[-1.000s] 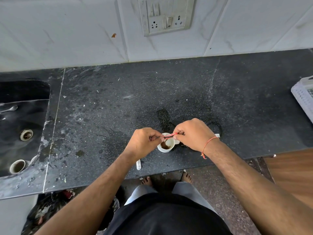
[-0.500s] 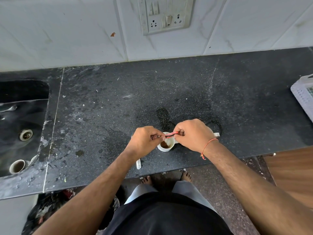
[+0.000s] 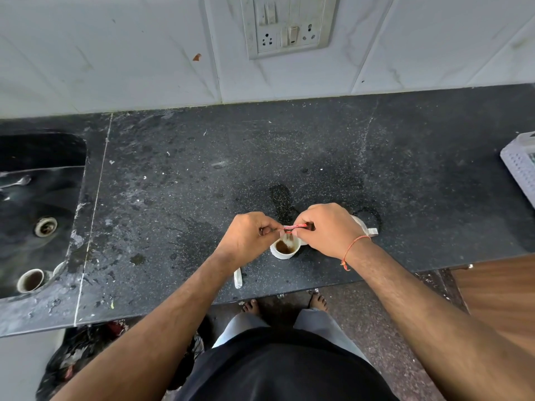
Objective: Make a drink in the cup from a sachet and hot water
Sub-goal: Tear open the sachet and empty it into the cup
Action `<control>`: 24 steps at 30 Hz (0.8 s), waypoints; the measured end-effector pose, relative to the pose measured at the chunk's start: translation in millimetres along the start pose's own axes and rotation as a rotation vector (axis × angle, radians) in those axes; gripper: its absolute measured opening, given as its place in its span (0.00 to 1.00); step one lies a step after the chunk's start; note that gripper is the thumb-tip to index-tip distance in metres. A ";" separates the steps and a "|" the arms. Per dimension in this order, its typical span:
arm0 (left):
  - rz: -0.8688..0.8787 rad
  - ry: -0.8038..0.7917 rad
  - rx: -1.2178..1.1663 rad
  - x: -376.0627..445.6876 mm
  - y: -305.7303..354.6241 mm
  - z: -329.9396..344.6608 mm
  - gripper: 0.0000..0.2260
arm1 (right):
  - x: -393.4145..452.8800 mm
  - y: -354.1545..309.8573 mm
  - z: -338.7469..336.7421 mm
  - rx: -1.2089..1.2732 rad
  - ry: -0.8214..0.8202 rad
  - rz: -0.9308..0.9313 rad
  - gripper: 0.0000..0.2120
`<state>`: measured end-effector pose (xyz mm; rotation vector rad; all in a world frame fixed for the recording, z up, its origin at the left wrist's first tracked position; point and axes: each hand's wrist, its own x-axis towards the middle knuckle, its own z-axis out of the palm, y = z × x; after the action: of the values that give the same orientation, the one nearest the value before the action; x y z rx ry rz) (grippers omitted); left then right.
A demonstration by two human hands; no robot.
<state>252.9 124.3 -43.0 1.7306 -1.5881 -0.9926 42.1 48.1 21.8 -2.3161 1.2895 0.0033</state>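
Note:
A small white cup (image 3: 283,254) stands near the front edge of the black counter (image 3: 202,175), with brown powder or liquid inside. Directly above it I hold a red sachet (image 3: 295,227) stretched flat between both hands. My left hand (image 3: 249,237) pinches its left end and my right hand (image 3: 325,228) pinches its right end. A little brown powder shows below the sachet, over the cup. Part of the cup's rim is hidden by my right hand.
A white spoon-like handle (image 3: 238,277) lies by the counter's front edge. A dark sink (image 3: 37,204) with a drain and a used cup (image 3: 30,280) is at the left. A white perforated basket (image 3: 521,166) sits at the far right. A wall socket (image 3: 286,27) is above.
Both hands stay over the cup with the sachet between them, almost unmoved. The camera has tipped slightly.

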 end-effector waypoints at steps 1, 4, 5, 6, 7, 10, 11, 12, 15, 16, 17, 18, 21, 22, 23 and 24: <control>0.006 -0.003 0.008 0.2 0.1 0.3 0.05 | 0.5 0.0 0.7 -0.009 0.003 -0.009 0.05; 0.009 -0.001 0.016 0.7 -1.4 0.6 0.04 | 0.5 -0.4 2.7 -0.016 0.017 -0.010 0.05; 0.006 0.003 0.018 0.7 -2.1 0.4 0.04 | 0.3 -0.1 2.9 -0.009 0.019 -0.002 0.05; 0.002 0.006 0.018 0.6 -2.5 0.4 0.04 | 0.0 0.5 3.0 -0.001 0.017 0.005 0.05; 0.001 0.008 0.021 0.5 -2.7 0.3 0.04 | -0.3 1.3 3.1 0.002 0.011 0.007 0.05; 0.012 0.010 0.025 0.3 -2.6 0.4 0.05 | -0.9 1.9 4.3 -0.022 0.002 0.001 0.05; 0.015 0.012 0.033 0.3 -2.5 0.6 0.06 | -1.1 1.9 5.0 -0.024 0.007 0.002 0.05; 0.018 0.015 0.047 0.2 -2.6 0.7 0.06 | -1.4 2.2 5.8 -0.021 0.011 0.002 0.04; 0.021 0.023 0.093 -1.3 -3.5 0.8 0.05 | -2.2 3.3 8.9 -0.032 -0.005 -0.002 0.04; 0.026 0.022 0.103 -2.0 -3.5 0.9 0.05 | -2.5 3.6 10.2 -0.044 -0.011 -0.006 0.05; 0.032 0.021 0.110 -2.9 -3.5 1.1 0.05 | -2.8 3.9 11.4 -0.053 -0.014 -0.008 0.05; 0.038 0.021 0.117 -3.8 -3.1 1.5 0.05 | -3.2 4.1 12.6 -0.056 -0.015 -0.008 0.05; 0.035 0.032 0.129 -5.5 -1.8 2.8 0.05 | -4.9 4.6 15.9 -0.057 -0.017 -0.005 0.06; 0.032 0.035 0.124 -6.1 -1.7 3.2 0.05 | -5.5 4.8 16.6 -0.063 -0.019 -0.004 0.06; 0.029 0.036 0.118 -6.8 -1.4 3.6 0.05 | -6.1 4.9 16.8 -0.070 -0.019 -0.002 0.06; 0.027 0.036 0.114 -7.3 -1.2 3.8 0.05 | -6.2 4.9 16.5 -0.071 -0.014 -0.001 0.06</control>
<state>250.4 131.9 -45.1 1.7879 -1.6689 -0.8682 38.5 57.7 6.6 -2.3718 1.3008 0.0663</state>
